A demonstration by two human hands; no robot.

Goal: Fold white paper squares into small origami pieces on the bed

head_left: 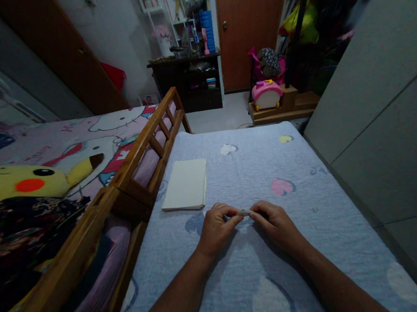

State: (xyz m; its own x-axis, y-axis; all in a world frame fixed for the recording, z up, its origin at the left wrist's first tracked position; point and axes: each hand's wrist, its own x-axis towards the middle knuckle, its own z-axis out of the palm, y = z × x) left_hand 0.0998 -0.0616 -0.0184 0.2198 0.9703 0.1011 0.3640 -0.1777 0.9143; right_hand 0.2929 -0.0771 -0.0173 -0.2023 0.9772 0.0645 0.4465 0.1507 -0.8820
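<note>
My left hand [217, 226] and my right hand [274, 222] rest on a pale blue quilt with heart prints [256, 170]. Both are closed in a pinch on the two ends of a small thin grey object [244, 213] held between them, too small to name. A cream closed notebook [185, 184] lies flat on the quilt just beyond my left hand, apart from it.
A wooden bed rail [143, 159] runs along the left. Behind it lie a cartoon-print sheet and a yellow plush toy [31, 182]. A grey wardrobe wall [386, 102] stands on the right. Far off are a dark shelf unit [191, 81], a brown door and a pink toy case [267, 94].
</note>
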